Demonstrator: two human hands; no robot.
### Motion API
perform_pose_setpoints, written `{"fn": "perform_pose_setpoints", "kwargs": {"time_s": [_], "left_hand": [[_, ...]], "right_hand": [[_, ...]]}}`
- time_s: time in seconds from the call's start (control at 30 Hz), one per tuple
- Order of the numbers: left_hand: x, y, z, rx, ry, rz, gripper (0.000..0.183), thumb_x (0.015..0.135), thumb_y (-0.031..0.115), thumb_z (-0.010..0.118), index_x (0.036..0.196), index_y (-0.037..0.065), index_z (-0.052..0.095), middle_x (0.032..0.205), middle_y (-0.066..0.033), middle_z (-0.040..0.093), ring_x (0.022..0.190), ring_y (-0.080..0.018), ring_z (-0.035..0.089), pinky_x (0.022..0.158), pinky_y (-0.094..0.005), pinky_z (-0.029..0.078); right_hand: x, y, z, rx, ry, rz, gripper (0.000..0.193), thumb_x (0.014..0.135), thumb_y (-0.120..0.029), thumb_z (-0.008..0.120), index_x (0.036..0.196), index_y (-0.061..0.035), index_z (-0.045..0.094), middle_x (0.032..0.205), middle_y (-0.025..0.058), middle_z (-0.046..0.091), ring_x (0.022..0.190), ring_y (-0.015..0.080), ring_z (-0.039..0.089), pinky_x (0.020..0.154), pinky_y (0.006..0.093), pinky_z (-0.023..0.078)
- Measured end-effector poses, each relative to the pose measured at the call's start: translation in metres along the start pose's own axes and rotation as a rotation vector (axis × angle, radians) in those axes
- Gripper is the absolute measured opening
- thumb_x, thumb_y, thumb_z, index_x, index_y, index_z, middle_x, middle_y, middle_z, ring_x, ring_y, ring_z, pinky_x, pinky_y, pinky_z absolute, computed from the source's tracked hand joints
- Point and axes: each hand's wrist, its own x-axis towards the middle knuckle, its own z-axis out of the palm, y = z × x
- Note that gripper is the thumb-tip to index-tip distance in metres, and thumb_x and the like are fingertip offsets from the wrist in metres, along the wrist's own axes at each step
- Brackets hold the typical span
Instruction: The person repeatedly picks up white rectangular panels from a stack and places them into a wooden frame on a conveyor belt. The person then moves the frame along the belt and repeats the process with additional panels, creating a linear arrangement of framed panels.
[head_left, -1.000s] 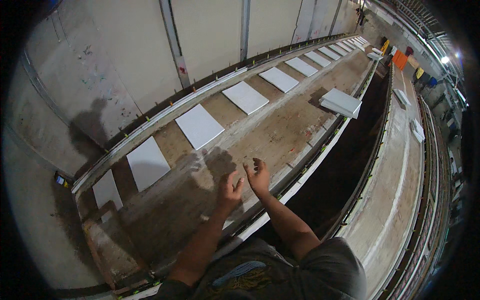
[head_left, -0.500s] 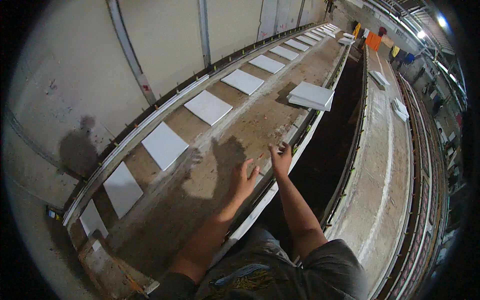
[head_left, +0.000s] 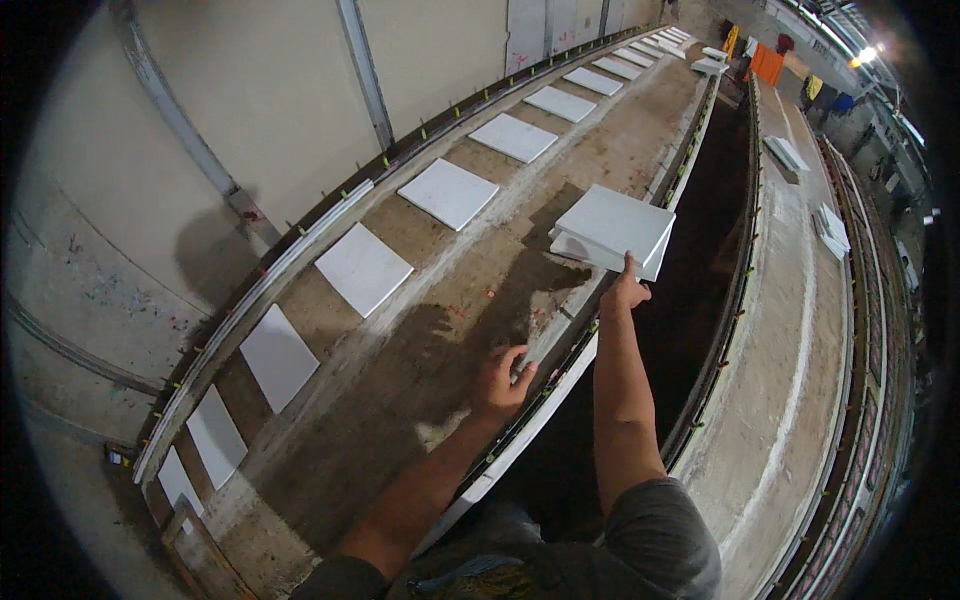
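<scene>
My right hand [head_left: 625,288] is at the near edge of a small stack of white square panels [head_left: 613,226] on the long table. Its index finger points up and touches the edge of the stack; the other fingers are partly hidden. The top panel lies slightly askew over those beneath. Lower down, my left hand [head_left: 500,382] hovers over the table's near side with nothing in it, thumb and curved fingers apart. A row of single white panels [head_left: 364,268] is spaced along the table's far side.
The long brown table [head_left: 380,400] runs beside a wall with metal posts [head_left: 365,70]. A dark gap [head_left: 690,300] parts it from a second long table [head_left: 765,370] on the right, which bears a few more white panels [head_left: 785,154]. Orange cloth [head_left: 767,63] hangs far back.
My right hand has moved forward and right, up to the stack of panels. My left hand has shifted slightly right in view. The view has shifted, and the stack appears nearer.
</scene>
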Motion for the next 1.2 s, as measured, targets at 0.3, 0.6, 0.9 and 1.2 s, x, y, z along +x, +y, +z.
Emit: {"fn": "perform_pose_setpoints", "kwargs": {"time_s": [0.3,0.6,0.9,1.2], "left_hand": [[0.021,-0.003,0.023,0.1,-0.047,0.034,0.031,0.089,0.027,0.072,0.112,0.006,0.066,0.107,-0.016,0.066,0.101,-0.0355,0.062,0.09,-0.0427,0.05],[-0.013,-0.046,-0.031,-0.18,0.094,-0.243,0.031,0.094,0.025,0.071,0.114,0.002,0.066,0.113,-0.013,0.068,0.096,-0.0251,0.065,0.083,-0.0351,0.051],[-0.076,-0.061,-0.258,-0.54,0.493,-0.553,0.041,0.099,0.038,0.063,0.124,0.004,0.061,0.103,-0.0034,0.065,0.089,-0.0101,0.06,0.072,-0.0262,0.047],[-0.254,-0.043,-0.457,-0.462,0.844,-0.587,0.066,0.094,0.045,0.068,0.14,0.002,0.048,0.126,-0.0122,0.059,0.108,-0.0205,0.058,0.09,-0.0369,0.047]], "right_hand": [[0.016,-0.002,0.015,0.065,0.032,-0.176,0.046,0.078,-0.012,0.08,0.118,0.0028,0.065,0.113,0.0143,0.07,0.097,0.0259,0.067,0.084,0.0394,0.055],[-0.041,0.001,-0.017,0.436,-0.351,-0.223,0.038,0.083,-0.008,0.073,0.118,0.0013,0.061,0.108,0.0102,0.067,0.09,0.0231,0.066,0.076,0.0374,0.055],[-0.254,0.043,-0.1,0.383,-1.0,0.056,0.045,0.083,-0.009,0.07,0.124,0.0013,0.054,0.117,0.012,0.062,0.102,0.0228,0.063,0.085,0.0362,0.052],[-0.498,0.14,-0.231,0.089,-1.531,0.236,0.046,0.087,-0.013,0.07,0.13,-0.0028,0.054,0.126,0.0085,0.06,0.115,0.024,0.059,0.099,0.0411,0.047]]}}
